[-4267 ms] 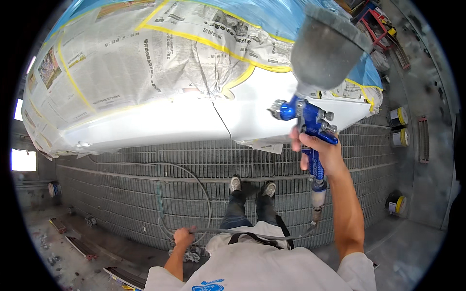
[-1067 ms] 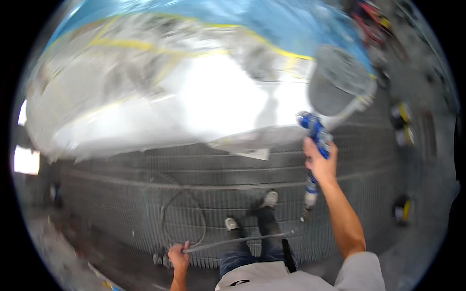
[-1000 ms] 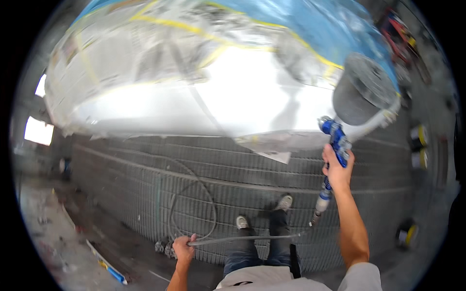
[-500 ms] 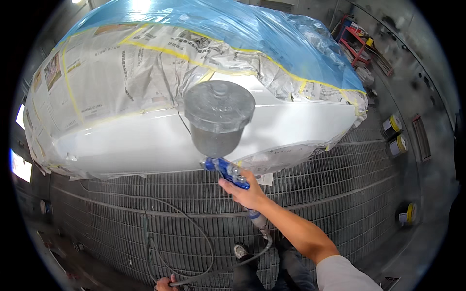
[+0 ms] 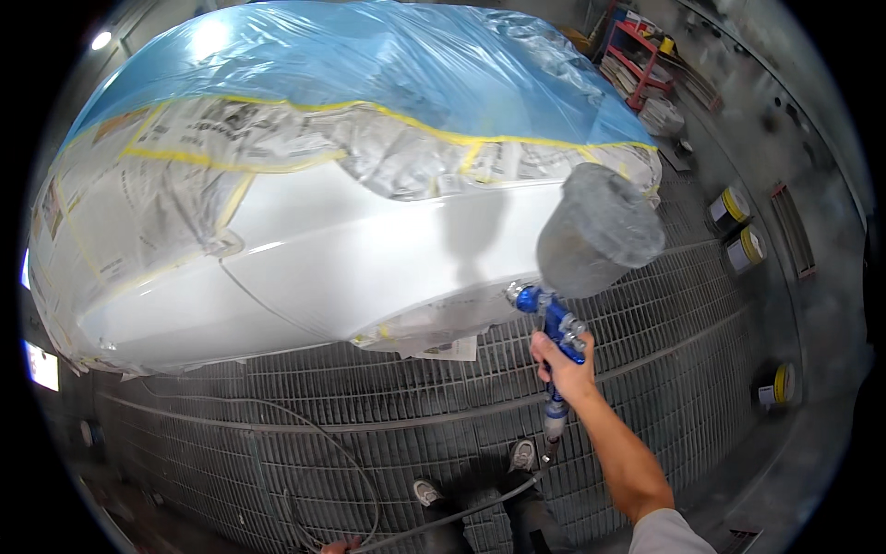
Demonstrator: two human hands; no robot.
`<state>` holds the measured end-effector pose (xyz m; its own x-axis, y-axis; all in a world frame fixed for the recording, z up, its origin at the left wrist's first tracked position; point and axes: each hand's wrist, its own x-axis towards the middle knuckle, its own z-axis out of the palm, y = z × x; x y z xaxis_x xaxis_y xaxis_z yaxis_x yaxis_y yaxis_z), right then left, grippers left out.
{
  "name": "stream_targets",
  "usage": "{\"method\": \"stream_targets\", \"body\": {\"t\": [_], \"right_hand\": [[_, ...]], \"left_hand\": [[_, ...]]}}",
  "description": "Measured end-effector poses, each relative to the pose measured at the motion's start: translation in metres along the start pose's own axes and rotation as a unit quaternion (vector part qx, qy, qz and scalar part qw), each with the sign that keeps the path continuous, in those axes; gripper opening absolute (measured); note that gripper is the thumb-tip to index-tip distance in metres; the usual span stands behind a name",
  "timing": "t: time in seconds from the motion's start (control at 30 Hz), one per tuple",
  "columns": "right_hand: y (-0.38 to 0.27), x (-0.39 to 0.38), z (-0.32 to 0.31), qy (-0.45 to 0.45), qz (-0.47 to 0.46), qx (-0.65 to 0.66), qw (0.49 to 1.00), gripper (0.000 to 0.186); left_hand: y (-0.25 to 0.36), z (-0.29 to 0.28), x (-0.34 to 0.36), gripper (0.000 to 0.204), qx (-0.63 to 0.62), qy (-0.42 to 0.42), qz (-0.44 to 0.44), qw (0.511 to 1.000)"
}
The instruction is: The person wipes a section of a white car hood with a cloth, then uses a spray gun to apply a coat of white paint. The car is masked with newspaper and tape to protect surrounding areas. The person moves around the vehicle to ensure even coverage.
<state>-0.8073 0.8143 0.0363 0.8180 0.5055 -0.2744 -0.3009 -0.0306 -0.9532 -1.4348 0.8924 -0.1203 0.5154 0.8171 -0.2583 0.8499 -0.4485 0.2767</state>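
Spray gun (image 5: 557, 323): blue, between three and four o'clock, its grey cup (image 5: 602, 233) leaning at one o'clock off the body.
Right hand (image 5: 570, 369): fingers curled snugly round the handle; can't tell from here whether the trigger's squeezed.
Left hand (image 5: 341, 547): just peeking in near seven o'clock, by the hose (image 5: 445, 519); mostly cut off, so can't tell how its fingers sit.
White panel (image 5: 388, 235): running across the middle under newspaper masking (image 5: 406, 152), blue sheet (image 5: 369, 60) at twelve.
Just changed: a moment ago the gun was near the panel seam (image 5: 268, 297); now it's swung toward three o'clock.
Meaning: spraying attention, I'd judge, has shifted past the papered wheel arch (image 5: 438, 319).
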Motion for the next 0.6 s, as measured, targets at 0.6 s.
{"method": "stream_targets", "body": {"t": [0.6], "right_hand": [[0.003, 0.133, -0.252, 0.225, -0.084, 0.016, 0.97, 0.014]], "left_hand": [[0.169, 0.03, 0.013, 0.025, -0.003, -0.102, -0.065, 0.993]]}}
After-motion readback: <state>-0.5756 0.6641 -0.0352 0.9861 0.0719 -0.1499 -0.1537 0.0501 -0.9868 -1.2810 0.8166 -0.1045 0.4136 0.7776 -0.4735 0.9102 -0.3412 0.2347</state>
